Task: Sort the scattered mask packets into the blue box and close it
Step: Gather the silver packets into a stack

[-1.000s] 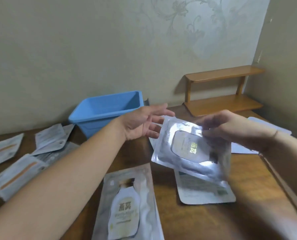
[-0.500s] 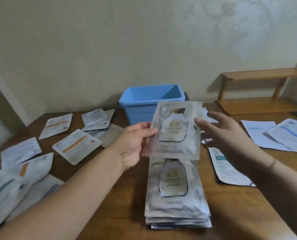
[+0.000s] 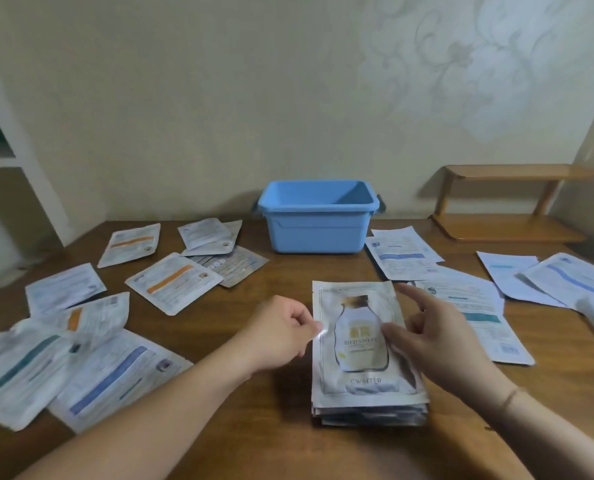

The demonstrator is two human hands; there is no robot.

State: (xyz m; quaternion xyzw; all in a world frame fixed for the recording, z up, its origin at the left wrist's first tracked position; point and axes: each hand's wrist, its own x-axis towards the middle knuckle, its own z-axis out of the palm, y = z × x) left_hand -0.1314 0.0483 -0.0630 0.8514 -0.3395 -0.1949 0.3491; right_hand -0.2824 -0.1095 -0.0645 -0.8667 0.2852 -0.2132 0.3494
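Seen from above the hands: neat stack of silvery foil mask packets printed with a bottle (image 3: 364, 344), long axis pointing away toward open blue plastic box (image 3: 318, 225) at the wooden table (image 3: 281, 441)'s far edge. Left hand (image 3: 281, 332) pinching the top packet's left edge, fingers curled. Right hand (image 3: 434, 337) hovering over its right side, fingers loosely spread, holding nothing. Box apparently empty, no lid visible. Loose white packets with orange and blue stripes (image 3: 174, 280) scattered on both sides.

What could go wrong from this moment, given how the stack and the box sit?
1. The stack of packets has uneven lower edges; lifting it whole may let the glossy packets slide apart.
2. The left hand pinches only the top packet by its edge, so it may slip.
3. The blue box sits far back, and no lid shows, so closing may stall.
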